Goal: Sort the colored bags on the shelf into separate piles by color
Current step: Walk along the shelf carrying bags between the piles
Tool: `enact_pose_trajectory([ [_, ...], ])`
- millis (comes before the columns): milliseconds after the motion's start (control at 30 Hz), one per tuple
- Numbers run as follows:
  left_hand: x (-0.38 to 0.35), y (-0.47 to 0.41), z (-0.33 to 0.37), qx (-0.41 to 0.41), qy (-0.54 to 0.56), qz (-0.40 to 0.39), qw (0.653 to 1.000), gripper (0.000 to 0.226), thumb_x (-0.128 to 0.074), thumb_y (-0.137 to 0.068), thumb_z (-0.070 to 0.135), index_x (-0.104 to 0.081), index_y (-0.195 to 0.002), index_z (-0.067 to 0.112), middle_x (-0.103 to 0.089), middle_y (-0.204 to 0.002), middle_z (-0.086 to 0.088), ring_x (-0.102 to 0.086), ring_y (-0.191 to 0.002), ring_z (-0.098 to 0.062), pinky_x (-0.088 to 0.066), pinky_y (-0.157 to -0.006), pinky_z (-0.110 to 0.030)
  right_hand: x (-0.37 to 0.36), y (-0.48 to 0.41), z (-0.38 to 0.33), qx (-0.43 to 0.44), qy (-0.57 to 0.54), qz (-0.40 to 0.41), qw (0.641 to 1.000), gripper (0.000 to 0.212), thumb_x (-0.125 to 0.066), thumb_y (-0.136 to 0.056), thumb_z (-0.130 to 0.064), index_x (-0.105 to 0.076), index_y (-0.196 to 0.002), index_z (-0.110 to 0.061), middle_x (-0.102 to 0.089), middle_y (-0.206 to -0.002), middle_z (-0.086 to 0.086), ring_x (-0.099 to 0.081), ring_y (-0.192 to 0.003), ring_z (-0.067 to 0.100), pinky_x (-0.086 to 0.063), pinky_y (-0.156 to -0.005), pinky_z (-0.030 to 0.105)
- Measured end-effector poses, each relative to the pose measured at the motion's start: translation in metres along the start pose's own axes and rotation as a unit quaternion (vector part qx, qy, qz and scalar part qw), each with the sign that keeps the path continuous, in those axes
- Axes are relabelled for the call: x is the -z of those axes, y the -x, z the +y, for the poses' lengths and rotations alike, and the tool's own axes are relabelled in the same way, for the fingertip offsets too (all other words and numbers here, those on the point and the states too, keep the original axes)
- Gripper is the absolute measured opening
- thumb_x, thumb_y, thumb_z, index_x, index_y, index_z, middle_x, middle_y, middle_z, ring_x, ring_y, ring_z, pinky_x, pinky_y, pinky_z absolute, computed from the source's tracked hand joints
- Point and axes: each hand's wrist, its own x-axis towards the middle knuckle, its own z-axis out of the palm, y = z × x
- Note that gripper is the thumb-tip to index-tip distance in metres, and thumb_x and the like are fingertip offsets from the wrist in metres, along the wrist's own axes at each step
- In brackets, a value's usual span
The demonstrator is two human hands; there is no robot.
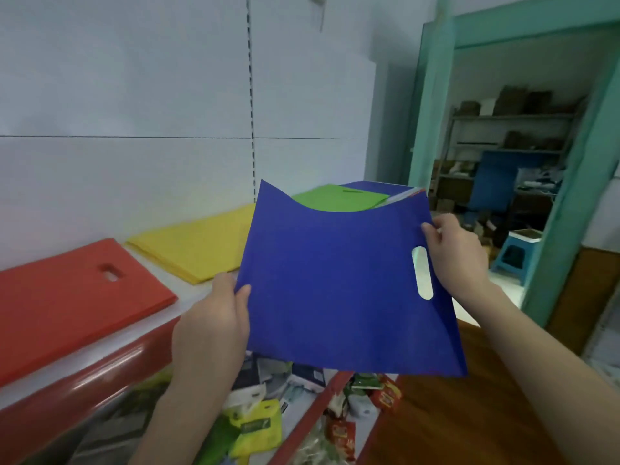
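I hold a flat blue bag (335, 280) with an oval handle cut-out in the air above the shelf's front edge. My left hand (214, 323) grips its lower left edge, and my right hand (453, 250) pinches its right edge beside the cut-out. On the white shelf (193, 297) lie a red pile (67, 297) at the left and a yellow pile (198, 246) in the middle. A green bag (339, 200) tops a mixed stack at the right, partly hidden behind the blue bag. A blue layer (379, 186) shows under the green.
The shelf has a red front rail (100, 370) and a white back panel (167, 112). Below it sit packaged goods and small yellow-green packets (258, 427). A wooden counter (453, 414) lies at the lower right. A teal doorway (436, 95) opens onto a storeroom with a blue stool (516, 253).
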Motion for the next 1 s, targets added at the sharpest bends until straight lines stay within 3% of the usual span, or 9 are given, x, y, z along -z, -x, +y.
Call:
enact_pose_trajectory([
  [133, -0.059, -0.052, 0.034, -0.014, 0.067, -0.001, 0.998, 0.021, -0.05, -0.093, 0.021, -0.038, -0.079, 0.012, -0.034, -0.044, 0.001, -0.038, -0.04, -0.028, -0.016, -0.04, -0.027, -0.011, -0.048, 0.034, -0.021, 0.027, 0.019, 0.999, 0.033, -0.036, -0.1, -0.032, -0.05, -0.115, -0.006, -0.064, -0.106, 0.018, -0.057, -0.096, 0.038, -0.041, -0.072, 0.039],
  [233, -0.096, -0.082, 0.063, -0.016, 0.096, -0.018, 0.995, 0.02, -0.046, -0.094, 0.024, -0.036, -0.082, 0.012, -0.035, -0.047, 0.0, -0.031, -0.04, -0.016, -0.013, -0.041, -0.027, -0.016, -0.08, 0.065, -0.037, 0.05, 0.032, 0.998, 0.033, -0.036, -0.101, -0.032, -0.049, -0.116, -0.006, -0.064, -0.104, 0.016, -0.058, -0.095, 0.035, -0.036, -0.066, 0.035],
  [333, -0.134, -0.106, 0.088, -0.059, 0.108, -0.037, 0.992, 0.023, -0.056, -0.089, 0.014, -0.037, -0.077, 0.013, -0.027, -0.045, 0.009, -0.024, -0.037, -0.007, -0.009, -0.04, -0.022, -0.022, -0.108, 0.099, -0.047, 0.062, 0.039, 0.996, 0.032, -0.035, -0.101, -0.031, -0.049, -0.116, -0.006, -0.065, -0.102, 0.013, -0.059, -0.092, 0.032, -0.035, -0.065, 0.032],
  [467, -0.192, -0.134, 0.117, -0.063, 0.123, -0.044, 0.989, 0.021, -0.059, -0.089, 0.015, -0.049, -0.075, 0.005, -0.033, -0.044, 0.001, -0.043, -0.036, -0.03, -0.018, -0.042, -0.022, -0.038, -0.153, 0.151, -0.061, 0.071, 0.044, 0.995, 0.032, -0.035, -0.101, -0.033, -0.049, -0.116, -0.009, -0.064, -0.101, 0.01, -0.06, -0.087, 0.028, -0.036, -0.065, 0.031],
  [600, -0.249, -0.159, 0.153, -0.096, 0.08, -0.024, 0.992, 0.03, -0.046, -0.085, 0.026, -0.054, -0.073, 0.0, -0.045, -0.04, -0.01, -0.045, -0.031, -0.03, -0.025, -0.04, -0.022, -0.056, -0.21, 0.201, -0.056, 0.068, 0.043, 0.995, 0.032, -0.035, -0.101, -0.032, -0.049, -0.116, -0.006, -0.064, -0.101, 0.013, -0.057, -0.086, 0.029, -0.034, -0.064, 0.032],
  [700, -0.29, -0.179, 0.181, -0.017, 0.067, -0.034, 0.997, 0.02, -0.062, -0.087, 0.014, -0.055, -0.076, 0.0, -0.046, -0.043, -0.012, -0.047, -0.036, -0.032, -0.028, -0.044, -0.026, -0.067, -0.259, 0.231, -0.038, 0.061, 0.033, 0.997, 0.033, -0.035, -0.101, -0.032, -0.049, -0.115, -0.005, -0.063, -0.102, 0.013, -0.05, -0.078, 0.026, -0.031, -0.063, 0.031],
  [767, -0.311, -0.193, 0.2, 0.04, 0.053, -0.053, 0.996, 0.017, -0.056, -0.091, 0.018, -0.052, -0.084, 0.003, -0.042, -0.049, -0.004, -0.042, -0.047, -0.028, -0.028, -0.049, -0.029, -0.076, -0.289, 0.249, -0.023, 0.053, 0.025, 0.998, 0.033, -0.035, -0.101, -0.032, -0.048, -0.116, -0.005, -0.064, -0.103, 0.013, -0.055, -0.082, 0.029, -0.031, -0.063, 0.031],
  [867, -0.34, -0.213, 0.222, 0.056, 0.025, -0.031, 0.998, 0.022, -0.046, -0.094, 0.028, -0.05, -0.089, 0.007, -0.039, -0.055, -0.001, -0.041, -0.056, -0.027, -0.028, -0.052, -0.033, -0.093, -0.329, 0.273, -0.017, 0.024, 0.016, 0.999, 0.034, -0.036, -0.101, -0.033, -0.048, -0.117, -0.006, -0.064, -0.106, 0.013, -0.058, -0.092, 0.031, -0.034, -0.066, 0.032],
  [1000, -0.374, -0.238, 0.236, 0.056, 0.004, -0.015, 0.998, 0.024, -0.05, -0.093, 0.025, -0.055, -0.087, 0.002, -0.049, -0.057, -0.009, -0.049, -0.055, -0.031, -0.03, -0.049, -0.032, -0.121, -0.376, 0.294, -0.014, -0.02, -0.004, 1.0, 0.032, -0.036, -0.101, -0.032, -0.049, -0.116, -0.007, -0.063, -0.107, 0.013, -0.058, -0.094, 0.031, -0.039, -0.07, 0.034],
])
